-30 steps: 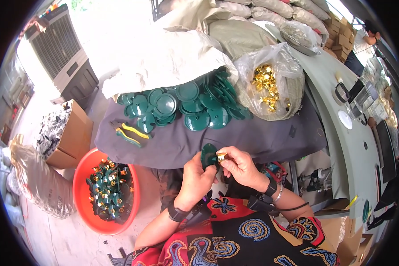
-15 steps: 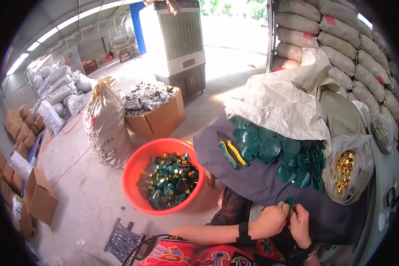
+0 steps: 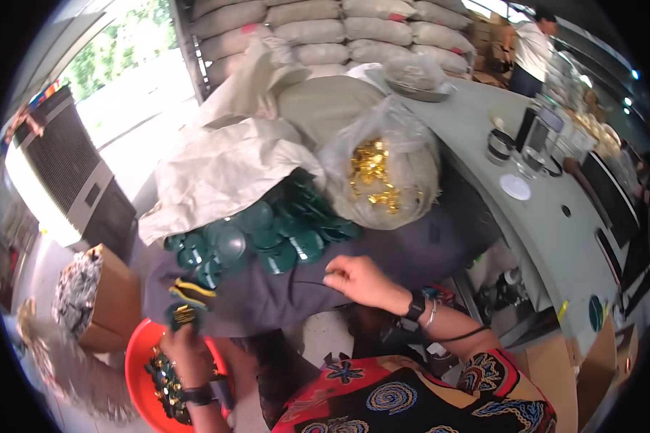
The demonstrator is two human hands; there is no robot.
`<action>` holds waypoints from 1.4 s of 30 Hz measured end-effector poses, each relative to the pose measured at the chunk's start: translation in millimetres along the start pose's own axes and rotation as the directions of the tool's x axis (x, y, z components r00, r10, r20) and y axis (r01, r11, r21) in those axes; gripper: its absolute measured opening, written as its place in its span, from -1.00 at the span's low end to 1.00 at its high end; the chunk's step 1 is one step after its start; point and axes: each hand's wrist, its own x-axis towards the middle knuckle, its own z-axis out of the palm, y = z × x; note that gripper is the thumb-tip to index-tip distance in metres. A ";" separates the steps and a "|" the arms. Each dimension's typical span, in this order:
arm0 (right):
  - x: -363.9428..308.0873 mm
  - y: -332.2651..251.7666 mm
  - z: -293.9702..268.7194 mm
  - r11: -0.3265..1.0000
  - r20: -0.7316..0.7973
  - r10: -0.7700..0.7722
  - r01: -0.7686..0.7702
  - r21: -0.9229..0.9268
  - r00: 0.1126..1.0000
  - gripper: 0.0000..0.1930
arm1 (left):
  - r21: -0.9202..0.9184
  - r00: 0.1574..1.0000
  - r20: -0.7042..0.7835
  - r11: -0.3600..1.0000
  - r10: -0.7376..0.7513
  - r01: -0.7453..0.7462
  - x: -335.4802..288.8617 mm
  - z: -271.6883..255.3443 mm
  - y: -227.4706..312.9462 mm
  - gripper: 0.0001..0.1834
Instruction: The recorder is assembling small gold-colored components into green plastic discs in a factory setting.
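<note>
Head view, the only one: a dark green disc (image 3: 173, 316) bearing a gold-coloured fitting (image 3: 185, 315) is held at the fingertips of the left hand (image 3: 182, 353), out on the person's left. The grip there is narrow, though blurred; the disc being round, no long axis is offered, and its exact tilt cannot be told. In the picture the hand is overlapped with the far rim of a red basin (image 3: 133, 372), in which assembled green-and-gold pieces (image 3: 167, 386) are heaped. The bulk of the basin lies below the held disc, toward the person; how high the hand is kept above the rim cannot be read. The left hand is clearly the nearer of the two to the basin, and pliers (image 3: 196, 290) with yellow on the handles are seen just beyond it. The right hand (image 3: 367, 280) is held over the grey cloth (image 3: 296, 299), well apart from the left, fingers bent, thumb close; nothing is seen between them, but whether something small is pinched cannot be told. Loose green discs (image 3: 230, 244) are piled near its fingertips, ahead and to the left, partly covered by a white woven sack (image 3: 227, 155). Farther ahead, loose gold-coloured parts (image 3: 372, 167) are contained in a clear plastic bag (image 3: 417, 155). To both supplies the right hand is nearer.
</note>
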 end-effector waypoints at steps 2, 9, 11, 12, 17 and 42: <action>2.0 26.3 -32.8 0.994 -0.169 -0.002 -0.016 -0.105 0.986 -0.78 | 0.007 0.987 -0.055 0.988 0.154 -0.154 52.0 -65.1 -27.3 -0.78; 35.5 85.9 -97.6 0.689 -0.485 -0.231 -0.210 -0.693 0.843 -0.83 | 0.292 0.942 -0.328 0.956 0.071 0.030 78.5 -130.4 -40.3 -0.47; 54.3 97.4 -108.6 0.567 -0.450 -0.064 -0.339 -0.751 0.891 -0.80 | 0.315 0.970 -0.176 0.943 0.166 -0.104 74.8 -113.4 -49.4 -0.53; 55.6 101.4 -110.6 0.545 -0.433 -0.067 -0.331 -0.770 0.899 -0.78 | 0.349 0.979 -0.089 0.927 0.182 -0.140 79.8 -101.1 -55.5 -0.60; 64.5 120.1 -121.1 0.454 -0.345 -0.060 -0.282 -0.845 0.937 -0.78 | 0.492 0.945 0.153 0.807 0.290 -0.327 57.6 4.0 -35.0 -0.77; -18.3 54.3 -73.0 0.851 -0.019 -0.058 0.040 -0.524 0.998 -0.77 | 0.852 0.854 0.444 0.166 0.272 -0.496 124.6 72.8 -25.6 -0.51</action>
